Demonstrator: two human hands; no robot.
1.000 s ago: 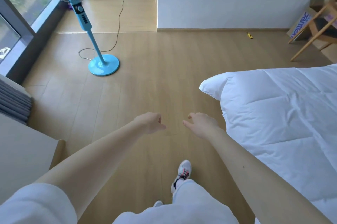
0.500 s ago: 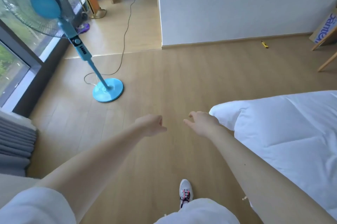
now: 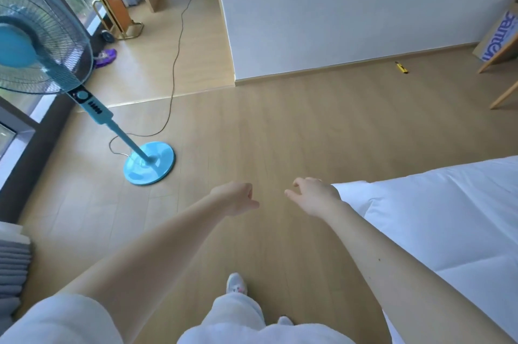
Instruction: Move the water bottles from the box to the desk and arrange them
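White bed point(image 3: 448, 217) R (fan point(image 3: 96, 109) L).

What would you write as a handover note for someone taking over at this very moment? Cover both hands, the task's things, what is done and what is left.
Left hand: fingers curled into a fist, holds nothing.
Right hand: fingers relaxed, holds nothing.
Things: no water bottles and no desk in view; a cardboard box with blue lettering shows at the far right edge, near the wall, contents hidden.
Done: nothing that this view shows.
To do: find the bottles, carry them to the desk, arrange them.
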